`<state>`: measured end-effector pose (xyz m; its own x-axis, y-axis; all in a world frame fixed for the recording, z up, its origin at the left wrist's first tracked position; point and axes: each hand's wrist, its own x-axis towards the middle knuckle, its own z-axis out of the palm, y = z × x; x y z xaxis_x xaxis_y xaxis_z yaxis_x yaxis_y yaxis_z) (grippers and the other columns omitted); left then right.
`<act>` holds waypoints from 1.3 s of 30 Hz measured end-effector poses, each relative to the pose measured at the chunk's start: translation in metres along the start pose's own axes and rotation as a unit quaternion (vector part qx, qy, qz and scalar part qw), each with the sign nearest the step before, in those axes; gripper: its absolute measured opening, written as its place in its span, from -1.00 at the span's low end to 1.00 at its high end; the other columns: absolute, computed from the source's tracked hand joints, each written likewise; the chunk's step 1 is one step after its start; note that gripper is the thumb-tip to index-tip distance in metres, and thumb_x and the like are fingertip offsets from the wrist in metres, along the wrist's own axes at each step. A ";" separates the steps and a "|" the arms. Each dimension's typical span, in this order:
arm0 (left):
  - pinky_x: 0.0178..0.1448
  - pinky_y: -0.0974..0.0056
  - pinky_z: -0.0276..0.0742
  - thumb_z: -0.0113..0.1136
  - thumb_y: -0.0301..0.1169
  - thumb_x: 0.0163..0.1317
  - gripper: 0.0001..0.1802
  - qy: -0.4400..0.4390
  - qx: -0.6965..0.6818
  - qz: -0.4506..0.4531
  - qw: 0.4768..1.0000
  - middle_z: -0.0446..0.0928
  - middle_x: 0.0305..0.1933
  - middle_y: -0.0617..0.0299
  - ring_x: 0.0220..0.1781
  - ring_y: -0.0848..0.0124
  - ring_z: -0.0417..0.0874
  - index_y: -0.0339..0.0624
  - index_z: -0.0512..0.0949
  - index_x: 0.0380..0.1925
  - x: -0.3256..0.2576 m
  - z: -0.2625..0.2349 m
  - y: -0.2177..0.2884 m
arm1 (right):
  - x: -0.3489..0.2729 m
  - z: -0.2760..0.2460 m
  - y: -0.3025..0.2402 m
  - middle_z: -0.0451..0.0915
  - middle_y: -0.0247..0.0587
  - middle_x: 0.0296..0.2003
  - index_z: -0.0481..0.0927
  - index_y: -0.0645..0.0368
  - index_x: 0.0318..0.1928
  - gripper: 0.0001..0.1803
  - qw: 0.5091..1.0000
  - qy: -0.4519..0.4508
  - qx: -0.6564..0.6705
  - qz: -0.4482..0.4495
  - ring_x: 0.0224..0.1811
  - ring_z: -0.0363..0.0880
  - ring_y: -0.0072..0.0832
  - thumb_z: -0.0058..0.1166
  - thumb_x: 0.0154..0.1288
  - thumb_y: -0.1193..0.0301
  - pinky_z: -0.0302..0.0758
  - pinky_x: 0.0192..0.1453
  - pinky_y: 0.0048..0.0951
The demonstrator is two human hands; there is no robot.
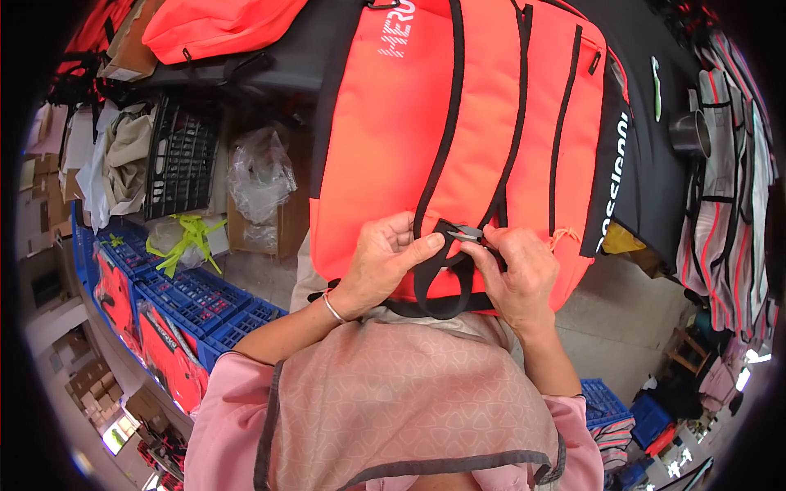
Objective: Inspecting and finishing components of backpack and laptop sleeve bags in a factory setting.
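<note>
A bright orange-red backpack [393, 155] with black trim lies in front of me, its near end at my lap. My left hand [385, 258] pinches the black webbing strap [432, 274] near the foot of the padded shoulder strap [483, 114]. The webbing hangs in a loop below my fingers. In my right hand [524, 266] are small metal thread snips [467, 234], their blades pointing left at the webbing by my left thumb. Whether the blades touch it I cannot tell. Loose orange threads [563, 236] stick out beside my right hand.
A black surface [286, 61] bears the backpack and an orange-red bag [221, 29] at the far left. Blue crates [188, 295] and a black crate [182, 155] stand at left. At right are a metal cup [689, 133] and hanging striped grey pieces [720, 188].
</note>
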<state>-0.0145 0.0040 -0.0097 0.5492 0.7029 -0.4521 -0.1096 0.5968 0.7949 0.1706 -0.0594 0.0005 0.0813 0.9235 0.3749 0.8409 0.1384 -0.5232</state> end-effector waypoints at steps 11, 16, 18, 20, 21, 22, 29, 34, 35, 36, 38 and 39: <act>0.03 0.42 0.56 0.20 -0.41 0.33 -0.70 -0.014 -0.028 0.004 1.000 0.65 -0.14 0.18 -0.12 0.53 0.64 -0.39 0.52 -0.02 0.001 -0.003 -0.001 | 0.002 -0.006 0.012 0.56 -0.34 -0.52 0.56 0.18 -0.45 -0.73 0.989 -0.080 0.120 0.031 -0.51 0.51 -0.51 0.44 0.01 0.36 0.38 -0.48 -0.50; -0.11 0.45 0.58 0.17 -0.39 0.36 -0.75 -0.002 -0.039 0.037 0.999 0.64 -0.22 0.23 -0.21 0.57 0.64 -0.34 0.53 -0.07 0.003 -0.003 -0.008 | 0.009 -0.010 0.012 0.50 -0.45 -0.50 0.49 0.17 -0.19 -0.53 0.856 -0.136 0.406 0.289 -0.46 0.39 -0.71 0.51 -0.06 0.40 0.36 -0.35 -0.62; -0.32 0.50 0.56 0.05 -0.25 0.44 -0.73 0.030 0.040 0.018 0.999 0.63 -0.33 0.27 -0.33 0.59 0.62 -0.27 0.52 -0.17 0.002 -0.003 -0.005 | 0.009 0.004 0.011 0.43 -0.45 -0.53 0.36 0.15 -0.01 -0.22 0.890 -0.094 0.362 0.260 -0.50 0.35 -0.68 0.61 -0.22 0.32 0.37 -0.35 -0.61; -0.39 0.51 0.54 -0.03 -0.17 0.47 -0.67 0.038 0.017 0.020 0.999 0.61 -0.38 0.27 -0.38 0.59 0.62 -0.24 0.50 -0.20 0.005 -0.019 -0.018 | 0.016 0.012 0.002 0.40 -0.47 -0.54 0.32 0.15 0.09 -0.19 0.924 -0.109 0.269 0.250 -0.51 0.34 -0.72 0.57 -0.16 0.41 0.35 -0.36 -0.65; -0.46 0.52 0.52 -0.11 -0.10 0.50 -0.61 0.045 -0.006 0.020 0.999 0.60 -0.43 0.28 -0.42 0.58 0.63 -0.22 0.48 -0.23 0.006 -0.021 -0.014 | 0.018 0.019 0.000 0.39 -0.51 -0.53 0.29 0.15 0.15 -0.19 0.934 -0.102 0.241 0.245 -0.49 0.35 -0.76 0.52 -0.10 0.51 0.33 -0.35 -0.69; -0.37 0.45 0.59 -0.24 -0.03 0.52 -0.51 0.052 -0.056 -0.013 0.997 0.62 -0.37 0.20 -0.39 0.49 0.67 -0.25 0.47 -0.21 0.001 -0.014 -0.004 | 0.021 0.023 -0.001 0.39 -0.51 -0.53 0.29 0.15 0.15 -0.19 0.934 -0.102 0.244 0.242 -0.49 0.35 -0.76 0.52 -0.10 0.51 0.33 -0.35 -0.69; -0.13 0.32 0.66 -0.26 -0.18 0.54 -0.53 0.194 0.199 0.168 0.946 0.61 -0.04 -0.06 -0.20 0.32 0.71 -0.38 0.46 0.06 -0.027 -0.061 0.021 | 0.019 0.030 0.005 0.44 -0.49 -0.51 0.22 0.15 0.25 -0.32 0.888 -0.088 0.357 0.277 -0.44 0.40 -0.78 0.25 0.17 0.67 0.31 -0.33 -0.69; -0.35 0.45 0.61 -0.11 -0.24 0.50 -0.58 0.225 0.116 0.196 0.947 0.56 0.07 0.02 -0.39 0.52 0.63 -0.33 0.43 0.16 -0.024 -0.076 0.041 | 0.017 0.037 0.003 0.43 -0.51 -0.51 0.22 0.14 0.25 -0.35 0.874 -0.057 0.400 0.268 -0.46 0.35 -0.80 0.22 0.20 0.67 0.24 -0.36 -0.70; -0.42 0.46 0.58 -0.06 -0.27 0.49 -0.59 0.209 0.115 0.164 0.957 0.55 0.08 0.03 -0.45 0.55 0.60 -0.32 0.42 0.18 -0.020 -0.064 0.042 | 0.017 0.035 0.001 0.43 -0.51 -0.51 0.22 0.14 0.25 -0.35 0.875 -0.058 0.401 0.264 -0.46 0.35 -0.80 0.22 0.20 0.67 0.24 -0.36 -0.70; -0.50 0.48 0.51 0.04 -0.33 0.43 -0.59 0.172 0.136 0.144 0.965 0.55 0.08 0.07 -0.51 0.60 0.54 -0.30 0.40 0.20 -0.015 -0.053 0.041 | 0.017 0.032 0.000 0.45 -0.49 -0.51 0.22 0.15 0.24 -0.35 0.871 -0.067 0.401 0.277 -0.45 0.39 -0.78 0.22 0.20 0.68 0.30 -0.31 -0.69; -0.52 0.51 0.45 0.21 -0.32 0.33 -0.50 0.085 0.182 0.068 0.977 0.58 0.00 0.13 -0.54 0.64 0.48 -0.28 0.39 0.21 -0.007 -0.039 0.035 | 0.017 0.027 -0.003 0.47 -0.47 -0.50 0.22 0.15 0.24 -0.34 0.859 -0.072 0.415 0.291 -0.42 0.43 -0.76 0.22 0.20 0.68 0.34 -0.26 -0.70; -0.52 0.50 0.45 0.24 -0.32 0.31 -0.55 0.053 0.163 0.038 0.985 0.62 -0.18 0.20 -0.56 0.65 0.50 -0.30 0.45 0.13 -0.002 -0.035 0.028 | 0.016 0.026 -0.004 0.47 -0.47 -0.50 0.22 0.15 0.24 -0.34 0.861 -0.073 0.413 0.289 -0.42 0.43 -0.76 0.22 0.20 0.68 0.34 -0.26 -0.70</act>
<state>-0.0479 0.0329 -0.0007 0.4588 0.7868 -0.4129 0.1337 0.3983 0.9075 0.1546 -0.0364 -0.0111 0.2402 0.9501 -0.1988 0.0103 -0.2072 -0.9782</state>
